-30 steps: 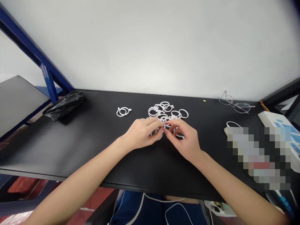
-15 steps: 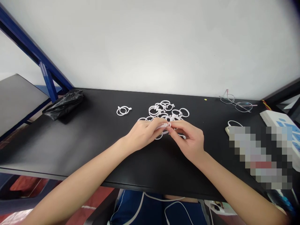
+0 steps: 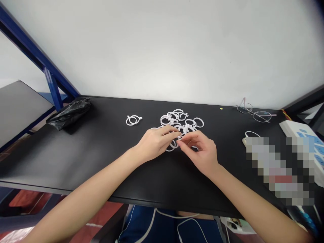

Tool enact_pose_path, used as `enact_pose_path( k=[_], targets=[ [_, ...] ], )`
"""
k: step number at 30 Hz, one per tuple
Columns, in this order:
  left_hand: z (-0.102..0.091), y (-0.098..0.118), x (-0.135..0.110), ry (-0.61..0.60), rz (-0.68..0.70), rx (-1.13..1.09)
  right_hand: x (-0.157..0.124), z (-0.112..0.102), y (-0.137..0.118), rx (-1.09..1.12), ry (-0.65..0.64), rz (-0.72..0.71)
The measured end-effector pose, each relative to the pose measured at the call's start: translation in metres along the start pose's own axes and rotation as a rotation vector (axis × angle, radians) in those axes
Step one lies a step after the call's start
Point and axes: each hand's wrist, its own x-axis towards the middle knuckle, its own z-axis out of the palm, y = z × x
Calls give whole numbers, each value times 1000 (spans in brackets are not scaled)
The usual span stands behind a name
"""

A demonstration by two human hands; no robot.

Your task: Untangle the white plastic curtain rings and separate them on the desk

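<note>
A heap of white plastic rings point(image 3: 181, 120) lies in the middle of the black table point(image 3: 106, 148). My left hand point(image 3: 154, 143) pinches a white ring point(image 3: 172, 145) at the near edge of the heap. My right hand point(image 3: 201, 152) meets it from the right, thumb and forefinger pinched on the same ring. Fingers hide part of the ring. One pair of joined rings point(image 3: 133, 120) lies apart to the left.
A crumpled black plastic bag point(image 3: 69, 113) sits at the table's left end by a blue metal frame point(image 3: 52, 88). Eyeglasses point(image 3: 254, 113) lie at the back right. A white cable point(image 3: 251, 134) and a white power strip point(image 3: 303, 138) are at the right.
Both hands stay together at the heap's near edge, fingers shifting a little on the ring. The right hand's fingers have loosened slightly.
</note>
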Motion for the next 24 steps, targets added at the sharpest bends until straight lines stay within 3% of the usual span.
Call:
enact_pose_path(
  k=[6, 11, 20, 24],
  targets=[
    [2, 4, 0, -44, -11, -20, 1, 2, 2, -41, 1, -77],
    [6, 7, -1, 37, -51, -67, 1, -1, 0, -122, 38, -159],
    [-1, 11, 5, -60, 57, -164, -3, 1, -1, -153, 61, -108],
    [-2, 8, 7, -87, -58, -283, -4, 0, -2, -122, 48, -81]
  ],
)
